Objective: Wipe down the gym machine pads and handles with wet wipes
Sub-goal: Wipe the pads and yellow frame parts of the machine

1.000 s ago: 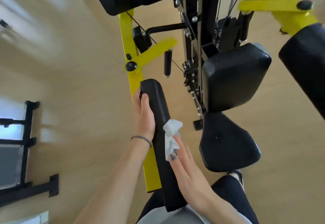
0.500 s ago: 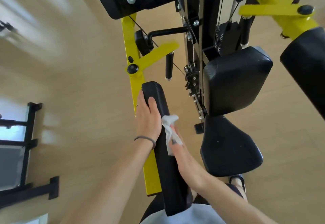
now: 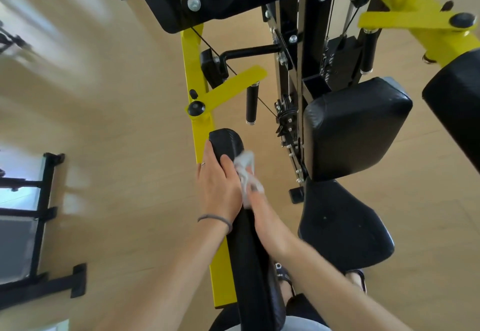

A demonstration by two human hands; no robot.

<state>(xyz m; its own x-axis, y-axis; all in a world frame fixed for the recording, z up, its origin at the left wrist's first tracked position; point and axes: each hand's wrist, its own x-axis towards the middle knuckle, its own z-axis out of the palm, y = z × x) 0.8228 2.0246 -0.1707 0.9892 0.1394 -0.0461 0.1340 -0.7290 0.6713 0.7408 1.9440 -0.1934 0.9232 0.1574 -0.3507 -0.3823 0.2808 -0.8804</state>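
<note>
Black vinyl arm pad [image 3: 249,252]: a long, narrow cushion mounted along the yellow frame bar [image 3: 201,133], its rounded far end lying near the black knob [image 3: 196,108] on that bar.

Left hand [image 3: 220,187]: curled over the far end of the arm pad, fingers wrapped round its left edge and thumb laid across its top; a grey band is worn at the wrist and a thin ring on one finger.

Right hand [image 3: 262,213]: pressed against the right edge of the arm pad just beside the left hand, fingers closed on the wet wipe; the fingertips are blurred.

Wet wipe [image 3: 246,172]: white and crumpled, pinched against the right side of the pad near its far end, touching the left thumb.

Back pad [image 3: 355,128] and seat pad [image 3: 342,229]: black, set to the right of the arm pad, well apart from both hands.

Handle [image 3: 251,104]: a short black grip hanging under a yellow bracket beyond the arm pad.

Writing: a few white letters are seen on a sandal strap [image 3: 281,275] below the right forearm, too small to be read.
</note>
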